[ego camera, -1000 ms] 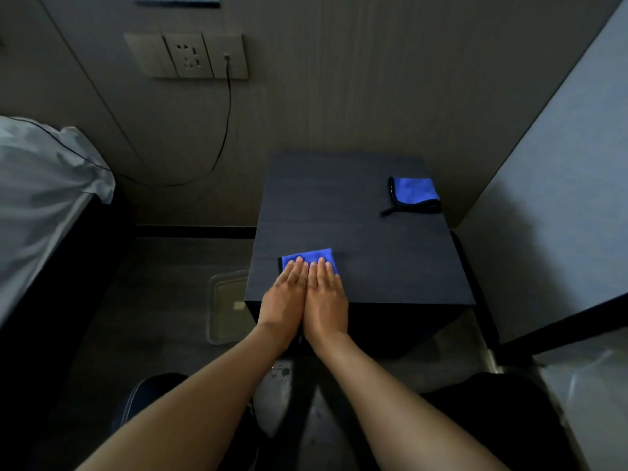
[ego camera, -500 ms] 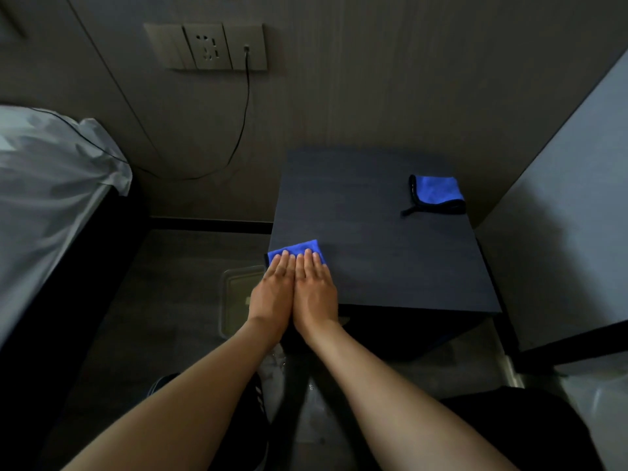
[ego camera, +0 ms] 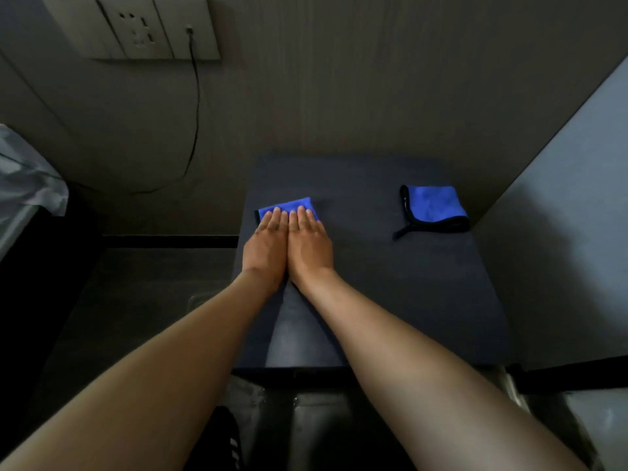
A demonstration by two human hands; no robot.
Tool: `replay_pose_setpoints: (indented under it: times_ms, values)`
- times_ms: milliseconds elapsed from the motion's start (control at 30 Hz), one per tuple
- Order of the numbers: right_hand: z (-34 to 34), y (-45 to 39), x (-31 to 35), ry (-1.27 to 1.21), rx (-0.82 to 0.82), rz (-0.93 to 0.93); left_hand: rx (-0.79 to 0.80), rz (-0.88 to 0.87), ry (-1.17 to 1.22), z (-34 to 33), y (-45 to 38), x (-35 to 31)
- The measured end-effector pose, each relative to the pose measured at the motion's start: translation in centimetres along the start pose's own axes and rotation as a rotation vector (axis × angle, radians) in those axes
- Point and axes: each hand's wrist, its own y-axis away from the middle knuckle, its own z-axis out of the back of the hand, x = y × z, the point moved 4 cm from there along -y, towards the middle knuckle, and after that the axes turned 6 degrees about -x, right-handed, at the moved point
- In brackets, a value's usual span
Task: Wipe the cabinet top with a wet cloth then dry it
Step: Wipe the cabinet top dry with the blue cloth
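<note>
Two bare forearms reach in from the near edge; left hand (ego camera: 266, 244) and right hand (ego camera: 310, 243) lie side by side, touching, fingers straight, pressing flat on one folded blue cloth (ego camera: 289, 207) at the left of the dark counter (ego camera: 407, 294); second blue cloth (ego camera: 433, 208), black-edged, lies far right, well apart; beyond, one wall socket panel (ego camera: 136, 27), one cable (ego camera: 195, 107) hanging

The cloth (ego camera: 289, 207) under the fingertips is bright blue; right of the hands, another blue cloth (ego camera: 433, 207) has black edging, on a dark charcoal cabinet top (ego camera: 390, 283).
</note>
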Motion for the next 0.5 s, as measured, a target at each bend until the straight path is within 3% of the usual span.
replay_pose_setpoints:
  times_ms: [500]
  values:
    - [3.4,-14.8,-11.9,0.158,-0.014,-0.064,0.000,-0.021,-0.005,-4.6,-17.8,-7.3]
